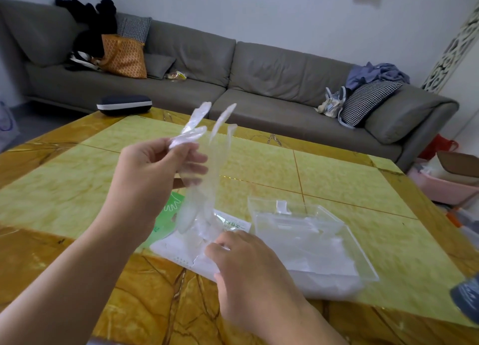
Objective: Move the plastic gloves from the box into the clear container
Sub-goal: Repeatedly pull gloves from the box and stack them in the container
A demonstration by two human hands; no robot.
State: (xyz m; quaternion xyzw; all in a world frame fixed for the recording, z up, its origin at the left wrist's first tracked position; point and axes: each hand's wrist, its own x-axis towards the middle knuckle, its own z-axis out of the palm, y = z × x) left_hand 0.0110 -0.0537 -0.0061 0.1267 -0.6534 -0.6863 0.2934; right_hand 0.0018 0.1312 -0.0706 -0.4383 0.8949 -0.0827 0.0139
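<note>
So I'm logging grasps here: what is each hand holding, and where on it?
Left hand pinches a plastic glove near its finger end; the right hand presses on the box.

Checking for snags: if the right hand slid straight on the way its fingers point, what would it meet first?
Probably the glove box, with loose gloves spilling from it; the right hand already seems to touch them, though depth is unclear.

Person, head-camera view. Two bare forearms entered from the bottom edge of the frame, each ending in a bare hand: left hand (153, 171), right hand (248, 269). No sleeve showed on either arm within the frame. No glove was worn on either hand. No ring, watch or bracelet showed on the visible fingers and wrists. Fingernails were short and unpainted where they showed. Rest of body out of view.
</note>
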